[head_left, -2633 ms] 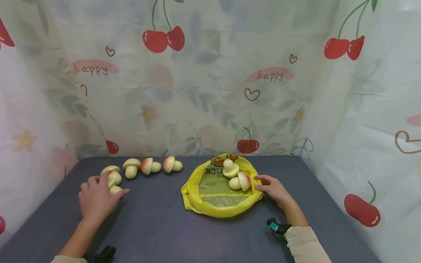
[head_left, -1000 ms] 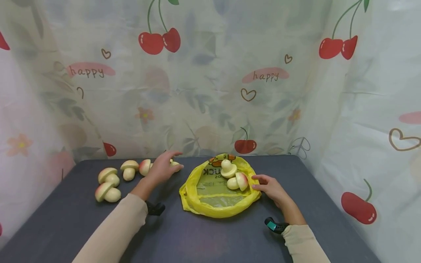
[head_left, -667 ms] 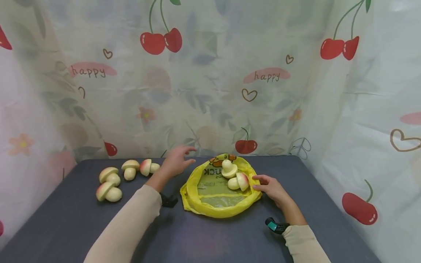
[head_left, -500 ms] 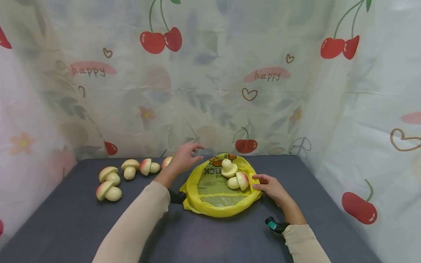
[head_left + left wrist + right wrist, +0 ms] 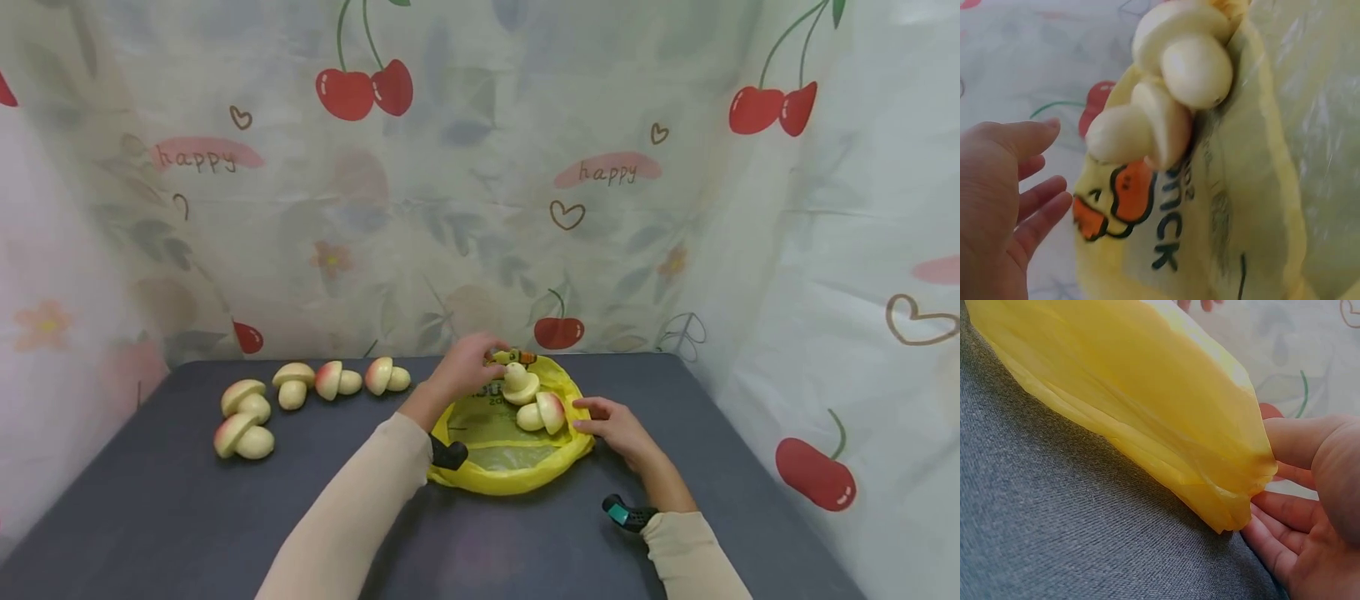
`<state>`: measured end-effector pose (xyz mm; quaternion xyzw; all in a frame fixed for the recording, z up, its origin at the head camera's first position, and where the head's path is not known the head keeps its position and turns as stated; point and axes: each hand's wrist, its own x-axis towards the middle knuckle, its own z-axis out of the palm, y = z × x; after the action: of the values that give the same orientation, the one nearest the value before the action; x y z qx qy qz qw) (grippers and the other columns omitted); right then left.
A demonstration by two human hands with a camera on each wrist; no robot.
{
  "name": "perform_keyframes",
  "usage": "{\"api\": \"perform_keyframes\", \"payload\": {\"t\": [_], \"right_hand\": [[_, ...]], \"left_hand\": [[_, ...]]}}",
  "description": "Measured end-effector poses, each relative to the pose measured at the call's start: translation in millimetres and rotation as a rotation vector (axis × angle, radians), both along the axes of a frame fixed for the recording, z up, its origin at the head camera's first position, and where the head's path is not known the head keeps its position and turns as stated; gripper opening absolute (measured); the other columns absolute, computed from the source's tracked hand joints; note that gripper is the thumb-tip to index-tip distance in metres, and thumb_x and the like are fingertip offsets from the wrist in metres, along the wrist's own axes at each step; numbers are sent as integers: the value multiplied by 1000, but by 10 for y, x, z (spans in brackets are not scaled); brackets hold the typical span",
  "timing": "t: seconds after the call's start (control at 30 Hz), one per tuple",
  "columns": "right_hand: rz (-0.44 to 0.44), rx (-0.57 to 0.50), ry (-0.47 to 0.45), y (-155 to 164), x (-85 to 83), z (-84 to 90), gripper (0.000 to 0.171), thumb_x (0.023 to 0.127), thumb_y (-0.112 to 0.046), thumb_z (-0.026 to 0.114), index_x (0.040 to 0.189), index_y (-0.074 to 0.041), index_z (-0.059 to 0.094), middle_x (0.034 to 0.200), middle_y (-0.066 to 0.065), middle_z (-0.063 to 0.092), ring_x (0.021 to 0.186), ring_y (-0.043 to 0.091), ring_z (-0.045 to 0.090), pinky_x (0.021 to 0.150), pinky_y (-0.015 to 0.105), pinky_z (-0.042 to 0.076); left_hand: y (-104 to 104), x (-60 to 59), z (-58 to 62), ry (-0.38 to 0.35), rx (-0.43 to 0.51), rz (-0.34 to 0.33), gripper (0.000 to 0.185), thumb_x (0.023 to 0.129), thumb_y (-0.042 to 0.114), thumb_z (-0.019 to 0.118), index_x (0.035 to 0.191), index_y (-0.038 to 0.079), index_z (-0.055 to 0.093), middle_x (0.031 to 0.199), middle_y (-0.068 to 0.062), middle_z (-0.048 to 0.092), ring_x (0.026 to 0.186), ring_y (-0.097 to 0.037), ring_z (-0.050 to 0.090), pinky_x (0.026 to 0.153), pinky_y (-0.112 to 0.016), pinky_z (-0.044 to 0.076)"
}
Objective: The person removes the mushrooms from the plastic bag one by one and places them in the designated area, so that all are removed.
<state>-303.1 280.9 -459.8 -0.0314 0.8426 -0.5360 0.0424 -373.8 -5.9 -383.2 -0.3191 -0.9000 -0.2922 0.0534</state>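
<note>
A yellow plastic bag [image 5: 517,482] lies on the dark table with its mouth spread and rim rolled. Inside it are two toy mushrooms, one with its stem up [image 5: 520,385] and one on its side with a reddish cap [image 5: 550,412]. My left hand [image 5: 467,367] is over the bag's back left rim, near the stem-up mushroom. In the left wrist view that hand [image 5: 997,194] holds nothing, its thumb apart from the fingers. My right hand [image 5: 618,427] pinches the bag's right rim; the right wrist view shows the thumb [image 5: 1297,437] and fingers either side of the plastic.
Several toy mushrooms lie at the table's back left: a touching pair [image 5: 243,435], one stem toward me [image 5: 292,385], and two on their sides, one [image 5: 337,381] left of the other [image 5: 386,377]. A patterned curtain [image 5: 450,208] hangs behind the table [image 5: 510,550].
My left hand has moved right from the mushrooms on the left, past the back row, to the bag's back rim. The right hand stays on the bag, and the mushrooms keep their places.
</note>
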Motion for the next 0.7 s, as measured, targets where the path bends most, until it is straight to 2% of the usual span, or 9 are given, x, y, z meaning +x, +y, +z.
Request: {"api": "perform_keyframes", "payload": {"t": [0.2,0.33,0.47,0.7], "right_hand": [[-2,-1,-13,-33,6,16,47,92,-20,69,132,0,56,142,23,46,134,41,36,107,55,30],[-11,5,-12,-30,18,35,47,92,-20,69,132,0,57,142,23,46,134,41,36,107,55,30],[-11,6,-17,-44,11,32,46,92,-20,69,132,0,57,141,23,47,134,40,36,107,54,30],[-14,8,-18,-42,12,35,48,91,-22,70,132,0,57,142,23,46,133,40,37,107,55,30]], "left_hand": [[145,16,-130,-40,-145,-30,51,95,23,65,143,17,50,146,-6,44,131,-27,43,101,-43,41],[228,53,-178,-54,-227,-51,59,92,21,67,147,16,44,152,-8,37,138,-29,34,108,-46,32],[259,88,-218,-56,-263,-27,53,92,21,68,141,13,50,146,-9,42,135,-27,38,109,-44,31],[268,106,-248,-28,-237,57,39,89,12,68,127,15,60,131,-9,51,121,-27,50,97,-38,42]]}}
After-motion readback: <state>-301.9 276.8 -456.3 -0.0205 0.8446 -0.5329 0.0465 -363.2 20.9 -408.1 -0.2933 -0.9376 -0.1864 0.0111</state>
